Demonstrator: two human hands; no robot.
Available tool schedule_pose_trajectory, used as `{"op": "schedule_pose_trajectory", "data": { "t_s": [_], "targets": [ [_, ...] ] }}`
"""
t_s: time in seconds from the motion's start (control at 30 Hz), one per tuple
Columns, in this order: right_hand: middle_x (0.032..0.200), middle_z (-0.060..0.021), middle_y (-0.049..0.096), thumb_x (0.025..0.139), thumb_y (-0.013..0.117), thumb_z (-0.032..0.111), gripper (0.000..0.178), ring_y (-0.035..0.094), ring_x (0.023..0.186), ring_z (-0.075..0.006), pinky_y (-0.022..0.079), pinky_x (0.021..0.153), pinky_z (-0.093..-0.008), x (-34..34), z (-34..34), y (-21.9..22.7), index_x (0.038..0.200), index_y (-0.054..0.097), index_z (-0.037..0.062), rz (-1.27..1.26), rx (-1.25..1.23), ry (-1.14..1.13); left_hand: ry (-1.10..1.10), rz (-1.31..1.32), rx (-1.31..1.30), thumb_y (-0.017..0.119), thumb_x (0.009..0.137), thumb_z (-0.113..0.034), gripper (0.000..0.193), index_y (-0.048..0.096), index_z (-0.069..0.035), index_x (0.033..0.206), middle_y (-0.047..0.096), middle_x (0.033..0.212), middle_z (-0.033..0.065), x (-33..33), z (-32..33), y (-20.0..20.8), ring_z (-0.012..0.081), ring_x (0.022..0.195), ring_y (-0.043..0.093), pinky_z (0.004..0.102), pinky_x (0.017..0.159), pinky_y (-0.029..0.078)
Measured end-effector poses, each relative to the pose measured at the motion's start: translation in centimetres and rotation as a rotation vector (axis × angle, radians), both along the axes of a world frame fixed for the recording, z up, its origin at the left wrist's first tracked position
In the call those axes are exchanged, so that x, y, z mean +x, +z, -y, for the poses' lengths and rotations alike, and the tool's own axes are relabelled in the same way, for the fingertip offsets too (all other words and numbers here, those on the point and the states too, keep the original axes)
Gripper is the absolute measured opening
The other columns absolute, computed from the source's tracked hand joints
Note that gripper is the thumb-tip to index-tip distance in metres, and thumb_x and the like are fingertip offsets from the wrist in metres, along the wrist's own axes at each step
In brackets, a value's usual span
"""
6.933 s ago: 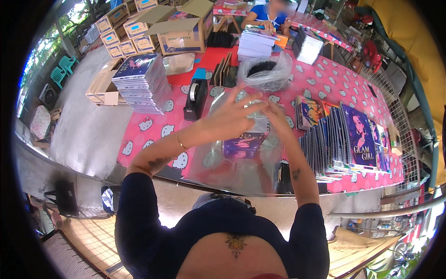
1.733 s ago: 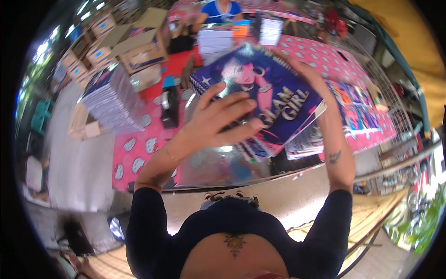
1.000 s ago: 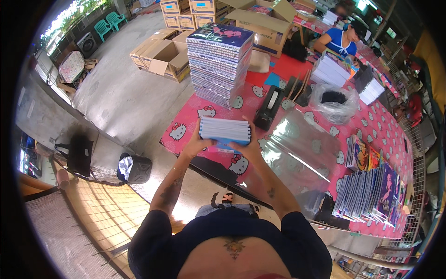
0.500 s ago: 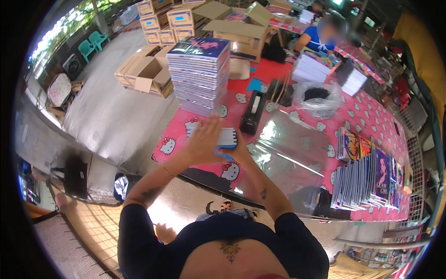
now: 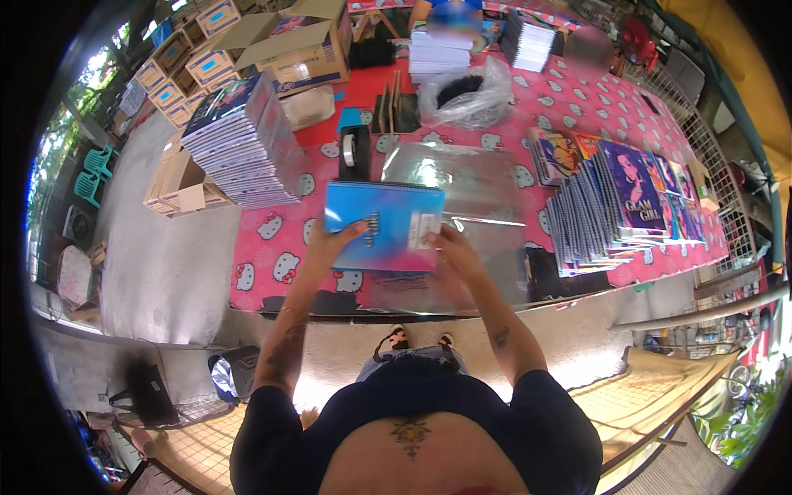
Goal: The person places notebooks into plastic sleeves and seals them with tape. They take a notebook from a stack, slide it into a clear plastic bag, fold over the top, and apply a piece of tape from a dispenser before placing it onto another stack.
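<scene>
Blue spiral notebook turned flat, just on the wearer's side of the tape dispenser.
The notebook (image 5: 384, 216), held edge-up half a second ago, now shows its blue cover and has come right, its right part overlapping the clear plastic sheets (image 5: 487, 186) in view; contact is unclear. The left hand (image 5: 323, 246) grips its left edge, thumb on the cover, other fingers mostly hidden; the right hand (image 5: 452, 252), blurred, pinches the right edge. Left of the black tape dispenser (image 5: 355, 154) stands a tall notebook stack (image 5: 243, 148).
</scene>
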State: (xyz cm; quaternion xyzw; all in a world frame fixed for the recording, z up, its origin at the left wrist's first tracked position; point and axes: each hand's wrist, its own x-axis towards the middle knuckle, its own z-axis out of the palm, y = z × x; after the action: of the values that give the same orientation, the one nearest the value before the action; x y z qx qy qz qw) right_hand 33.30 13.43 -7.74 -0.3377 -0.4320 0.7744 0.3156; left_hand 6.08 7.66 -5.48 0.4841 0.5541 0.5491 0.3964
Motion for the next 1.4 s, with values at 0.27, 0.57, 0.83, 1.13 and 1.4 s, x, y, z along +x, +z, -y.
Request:
{"op": "schedule_pose_trajectory", "data": {
  "t_s": [0.27,0.57,0.83,1.13,1.4],
  "targets": [
    [0.086,0.0009,0.064,0.089,0.072,0.041,0.044,0.059,0.068,-0.0093,0.046,0.061,-0.0223,12.5,-7.4,-6.4,0.109,0.066,0.0022,0.26,-0.099,-0.162,-0.108,-0.079,-0.344,0.08,0.076,-0.051,0.061,0.07,0.001,0.106,0.071,0.1,0.0116,11.1,-9.5,-7.7,0.0198,0.093,0.067,0.033,0.08,0.052],
    [0.089,-0.0013,0.062,0.084,0.077,0.032,0.033,0.059,0.078,-0.0123,0.049,0.065,-0.0266,13.5,-8.6,-12.3,0.103,0.064,0.0086,0.02,-0.001,-0.325,0.35,-0.467,-0.36,0.075,0.069,-0.069,0.086,0.062,0.007,0.108,0.066,0.106,0.0244,11.1,-12.7,-13.7,0.0359,0.103,0.065,0.0442,0.085,0.05],
    [0.09,-0.0092,0.068,0.078,0.076,0.018,0.024,0.066,0.087,-0.0263,0.051,0.075,-0.0365,17.1,-0.9,-11.7,0.098,0.068,0.0085,0.718,0.959,0.42,-0.466,-0.749,0.024,0.077,0.079,-0.03,0.028,0.066,-0.012,0.097,0.062,0.087,0.0111,6.6,1.9,-15.6,0.0315,0.085,0.061,0.0408,0.075,0.05],
    [0.086,-0.0089,0.064,0.086,0.063,0.021,0.014,0.063,0.082,-0.0314,0.05,0.072,-0.0427,16.0,-0.5,-11.2,0.096,0.061,0.0106,0.768,1.105,0.4,-0.45,-0.947,-0.034,0.065,0.091,-0.027,0.019,0.066,-0.011,0.102,0.069,0.092,0.0121,8.3,2.5,-12.9,0.0332,0.086,0.066,0.0465,0.075,0.05],
    [0.109,-0.0173,0.062,0.082,0.064,0.024,0.027,0.064,0.095,-0.0341,0.052,0.082,-0.0461,15.7,0.7,-8.6,0.102,0.061,0.0067,1.023,1.19,0.231,-0.429,-0.955,0.031,0.064,0.091,-0.025,0.023,0.065,-0.008,0.106,0.067,0.104,0.0122,7.1,1.8,-11.1,0.0318,0.097,0.065,0.044,0.081,0.051]
  ]
}}
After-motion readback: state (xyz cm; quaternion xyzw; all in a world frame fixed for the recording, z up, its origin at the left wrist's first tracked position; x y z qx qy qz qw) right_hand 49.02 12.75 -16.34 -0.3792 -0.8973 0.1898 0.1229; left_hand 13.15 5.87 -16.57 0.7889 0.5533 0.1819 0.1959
